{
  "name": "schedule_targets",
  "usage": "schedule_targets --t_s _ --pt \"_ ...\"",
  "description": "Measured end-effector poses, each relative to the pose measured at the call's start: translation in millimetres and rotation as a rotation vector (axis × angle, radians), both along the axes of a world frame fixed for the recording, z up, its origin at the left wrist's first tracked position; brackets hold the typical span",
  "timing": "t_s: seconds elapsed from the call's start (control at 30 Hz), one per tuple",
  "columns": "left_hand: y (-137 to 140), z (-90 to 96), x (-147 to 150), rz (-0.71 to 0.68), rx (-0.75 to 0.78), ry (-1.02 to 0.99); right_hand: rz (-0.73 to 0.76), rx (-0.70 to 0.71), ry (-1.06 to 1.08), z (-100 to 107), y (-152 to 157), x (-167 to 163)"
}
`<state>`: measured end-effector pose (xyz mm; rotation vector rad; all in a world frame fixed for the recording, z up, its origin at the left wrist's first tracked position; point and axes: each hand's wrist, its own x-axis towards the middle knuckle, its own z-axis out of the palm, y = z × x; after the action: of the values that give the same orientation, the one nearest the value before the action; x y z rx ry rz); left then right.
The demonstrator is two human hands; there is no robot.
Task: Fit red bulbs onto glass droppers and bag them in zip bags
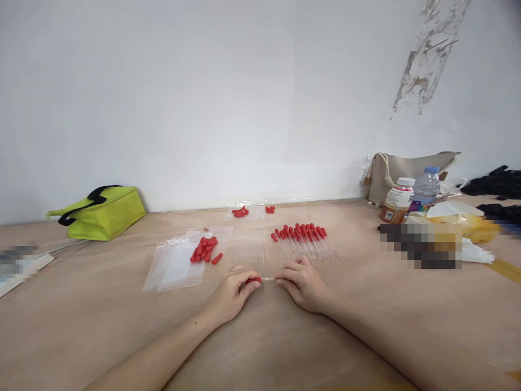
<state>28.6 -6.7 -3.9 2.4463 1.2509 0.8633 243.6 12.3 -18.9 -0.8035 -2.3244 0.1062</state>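
A red rubber dropper bulb is pinched in my left hand, its back part hidden by the fingers. Between the thumb and fingers of my right hand is a thin clear dropper tube, lying level. The tube's left end meets the bulb's mouth; how deep it sits inside, I cannot tell. Just beyond my hands lies a row of bare clear tubes. To its right are several droppers with red bulbs fitted, and to its left a pile of loose red bulbs on clear plastic bags.
Near the wall lies another clear bag with red bulbs. A lime-green bag stands at the left. On the right are a brown drink bottle, a blue-capped bottle, a beige bag and blurred items. Brown paper covers the table.
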Motion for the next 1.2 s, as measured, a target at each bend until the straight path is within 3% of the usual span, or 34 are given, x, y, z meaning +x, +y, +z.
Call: schedule_targets --t_s 0.37,0.73,1.0,1.1,1.2 --pt "-2.6 0.0 0.0 -0.087 0.1 0.099 -0.06 0.122 -0.141 0.5 -4.1 -4.4" --pt "0.1 -1.2 -0.2 -0.098 0.136 0.104 -0.081 0.084 -0.129 -0.9 -3.3 -12.5" --pt "8.5 -2.8 -8.9 -0.13 0.147 0.096 -0.089 0.295 -0.252 2.5 -4.6 -7.9" --pt "7.8 -3.5 -11.4 -0.033 0.075 -0.001 -0.197 0.25 -0.223 3.5 -2.2 -1.5" --pt "8.6 -3.3 -12.4 0.015 0.001 -0.001 -0.447 0.128 -0.084 12.1 12.1 10.6"
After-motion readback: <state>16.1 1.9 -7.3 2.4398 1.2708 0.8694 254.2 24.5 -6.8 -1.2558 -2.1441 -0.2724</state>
